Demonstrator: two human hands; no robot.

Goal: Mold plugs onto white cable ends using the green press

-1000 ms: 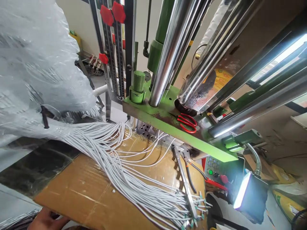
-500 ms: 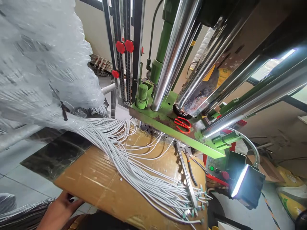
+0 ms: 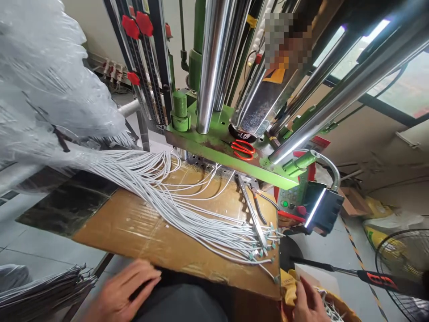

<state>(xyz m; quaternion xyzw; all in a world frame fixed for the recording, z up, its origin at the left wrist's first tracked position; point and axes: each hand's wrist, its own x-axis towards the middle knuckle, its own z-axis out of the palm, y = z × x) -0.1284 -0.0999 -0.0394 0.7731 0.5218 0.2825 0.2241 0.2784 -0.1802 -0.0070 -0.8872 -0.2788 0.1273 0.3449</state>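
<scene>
My left hand (image 3: 124, 290) lies at the near edge of the cardboard-covered table (image 3: 134, 228), fingers stretched out and apart, holding nothing. My right hand (image 3: 306, 302) is at the bottom right, fingers bent down into a basket (image 3: 338, 308) of small white parts beside a yellow cloth (image 3: 288, 286); what it grips is hidden. A thick bundle of white cables (image 3: 187, 214) fans across the table from a plastic-wrapped mass (image 3: 50, 89), its connector ends (image 3: 264, 250) resting by a metal comb fixture (image 3: 251, 214).
A green press (image 3: 221, 143) with chrome columns (image 3: 209, 67) rises behind the table; red scissors (image 3: 243, 150) lie on its base. Pliers (image 3: 259, 205) rest near the fixture. A lit work lamp (image 3: 320, 208) hangs right. A fan (image 3: 402, 268) stands far right, dark cables (image 3: 43, 295) bottom left.
The view has tilted down and back. My left hand moved right along the table's near edge and flattened out. My right hand and the basket have come into sight.
</scene>
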